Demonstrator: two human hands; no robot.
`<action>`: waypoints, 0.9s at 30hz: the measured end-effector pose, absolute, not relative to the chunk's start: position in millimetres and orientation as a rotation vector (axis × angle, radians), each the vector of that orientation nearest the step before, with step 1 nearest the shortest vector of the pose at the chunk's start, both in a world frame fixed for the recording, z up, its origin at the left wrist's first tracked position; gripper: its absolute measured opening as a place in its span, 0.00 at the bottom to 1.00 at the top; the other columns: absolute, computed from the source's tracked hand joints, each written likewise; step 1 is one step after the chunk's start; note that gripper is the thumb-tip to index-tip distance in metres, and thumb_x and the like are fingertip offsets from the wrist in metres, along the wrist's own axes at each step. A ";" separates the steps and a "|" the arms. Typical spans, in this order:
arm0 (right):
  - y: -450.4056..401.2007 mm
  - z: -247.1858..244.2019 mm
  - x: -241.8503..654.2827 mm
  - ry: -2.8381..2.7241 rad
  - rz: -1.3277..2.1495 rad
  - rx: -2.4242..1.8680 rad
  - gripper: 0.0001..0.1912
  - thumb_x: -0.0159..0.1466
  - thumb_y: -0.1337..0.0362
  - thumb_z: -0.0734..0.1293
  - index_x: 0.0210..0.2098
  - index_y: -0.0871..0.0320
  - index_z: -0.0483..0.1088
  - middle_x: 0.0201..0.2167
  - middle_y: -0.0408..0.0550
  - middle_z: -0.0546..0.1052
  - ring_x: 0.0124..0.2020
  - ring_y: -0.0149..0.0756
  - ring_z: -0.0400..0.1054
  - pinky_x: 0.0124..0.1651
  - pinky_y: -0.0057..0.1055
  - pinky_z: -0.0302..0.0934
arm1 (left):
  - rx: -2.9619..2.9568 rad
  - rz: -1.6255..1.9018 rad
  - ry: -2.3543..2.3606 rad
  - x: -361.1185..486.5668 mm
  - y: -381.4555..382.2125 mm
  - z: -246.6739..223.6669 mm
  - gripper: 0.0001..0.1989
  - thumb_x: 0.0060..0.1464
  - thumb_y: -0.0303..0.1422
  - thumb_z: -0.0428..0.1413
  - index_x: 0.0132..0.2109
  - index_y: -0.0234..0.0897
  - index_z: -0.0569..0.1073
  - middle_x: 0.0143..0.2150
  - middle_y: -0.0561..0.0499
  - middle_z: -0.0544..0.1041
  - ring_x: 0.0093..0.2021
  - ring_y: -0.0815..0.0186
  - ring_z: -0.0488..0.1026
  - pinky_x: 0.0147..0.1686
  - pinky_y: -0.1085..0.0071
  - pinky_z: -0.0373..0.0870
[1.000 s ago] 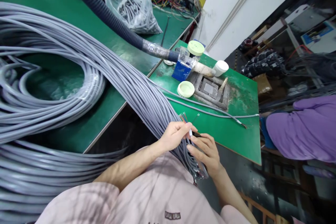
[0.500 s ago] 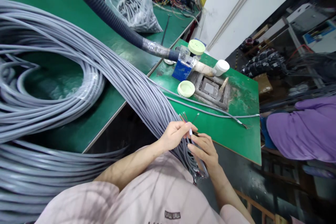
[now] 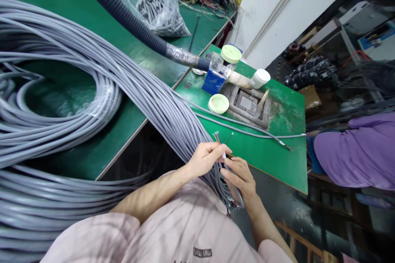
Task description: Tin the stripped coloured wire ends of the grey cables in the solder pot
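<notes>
Between my two hands is the end of one grey cable (image 3: 224,155), with a white band near its tip and several thin coloured wires (image 3: 217,137) fanning out above. My left hand (image 3: 207,157) is closed, its thumb and forefinger pinching the wires just by the white band. Below it, my right hand (image 3: 240,173) grips the cable with bent fingers. A thick bundle of grey cables (image 3: 163,104) runs from the upper left down beneath my hands. Its stripped ends (image 3: 233,204) hang in front of my body.
A dark ribbed hose (image 3: 129,20) crosses the green table to a blue box (image 3: 213,81). Near it are a square solder pot (image 3: 247,103), a pale green lid (image 3: 219,103) and a white jar (image 3: 261,78). A person in purple (image 3: 354,150) is at the right.
The coloured wire tips have shifted slightly within my left fingers. Both hands keep nearly the same place and grip.
</notes>
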State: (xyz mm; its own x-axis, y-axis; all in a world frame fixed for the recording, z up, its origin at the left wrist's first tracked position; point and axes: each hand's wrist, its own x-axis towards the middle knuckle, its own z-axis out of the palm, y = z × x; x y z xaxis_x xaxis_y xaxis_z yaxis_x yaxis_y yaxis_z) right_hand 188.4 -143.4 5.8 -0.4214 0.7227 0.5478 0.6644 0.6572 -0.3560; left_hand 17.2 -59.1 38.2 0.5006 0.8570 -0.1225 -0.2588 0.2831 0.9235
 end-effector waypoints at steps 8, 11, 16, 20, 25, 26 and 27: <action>-131.2 46.2 191.5 -1.933 0.268 -1.256 0.16 0.65 0.71 0.61 0.50 0.53 0.71 0.36 0.49 0.80 0.39 0.38 0.74 0.44 0.39 0.68 | 1.324 0.849 0.772 17.2 -57.5 38.5 0.24 0.57 0.46 0.53 0.21 0.33 0.71 0.18 0.53 0.69 0.21 0.74 0.64 0.24 0.77 0.62; -126.8 62.6 188.3 -1.883 0.614 -1.337 0.12 0.67 0.62 0.60 0.38 0.56 0.74 0.26 0.46 0.78 0.31 0.35 0.72 0.35 0.33 0.67 | 1.379 0.841 0.756 19.0 -59.3 40.8 0.22 0.57 0.43 0.53 0.21 0.33 0.72 0.18 0.54 0.69 0.21 0.74 0.64 0.23 0.77 0.60; -123.3 72.4 176.3 -1.835 0.986 -1.448 0.21 0.64 0.53 0.64 0.20 0.58 0.69 0.18 0.43 0.74 0.21 0.31 0.67 0.26 0.28 0.61 | 1.377 0.825 0.717 19.3 -62.0 43.5 0.22 0.57 0.44 0.54 0.21 0.33 0.73 0.18 0.53 0.71 0.20 0.74 0.64 0.22 0.77 0.60; -124.8 69.2 172.0 -1.699 1.178 -1.477 0.22 0.65 0.52 0.61 0.21 0.59 0.70 0.13 0.40 0.70 0.15 0.28 0.61 0.22 0.27 0.57 | 1.370 0.829 0.746 17.2 -62.9 44.2 0.22 0.56 0.45 0.55 0.21 0.34 0.74 0.18 0.52 0.71 0.20 0.74 0.64 0.21 0.77 0.59; -130.1 59.9 176.0 -1.565 1.312 -1.448 0.20 0.65 0.52 0.62 0.26 0.59 0.73 0.13 0.41 0.70 0.15 0.28 0.61 0.21 0.26 0.55 | 1.392 0.843 0.770 18.4 -64.3 43.5 0.23 0.55 0.44 0.55 0.19 0.34 0.72 0.17 0.52 0.70 0.20 0.74 0.63 0.21 0.76 0.58; -131.0 58.1 177.1 -1.541 1.339 -1.438 0.20 0.65 0.51 0.62 0.27 0.60 0.73 0.12 0.41 0.70 0.14 0.28 0.60 0.21 0.26 0.55 | 1.400 0.848 0.765 18.9 -64.6 43.2 0.23 0.55 0.44 0.55 0.19 0.34 0.72 0.17 0.52 0.69 0.20 0.74 0.63 0.21 0.76 0.57; -131.8 56.5 177.8 -1.519 1.364 -1.428 0.20 0.65 0.51 0.62 0.27 0.60 0.73 0.12 0.41 0.69 0.14 0.27 0.60 0.20 0.26 0.54 | 1.407 0.856 0.761 19.3 -64.9 42.7 0.23 0.55 0.44 0.55 0.19 0.34 0.72 0.17 0.53 0.69 0.20 0.74 0.62 0.21 0.76 0.57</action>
State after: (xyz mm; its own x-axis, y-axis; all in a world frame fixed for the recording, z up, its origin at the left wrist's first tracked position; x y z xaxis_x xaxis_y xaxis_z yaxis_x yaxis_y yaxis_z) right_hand 177.8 -131.8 56.5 -0.2059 0.9591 -0.1943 0.2959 -0.1282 -0.9466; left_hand 19.3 -64.9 42.7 0.5052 0.8617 0.0465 -0.0539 -0.0223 0.9983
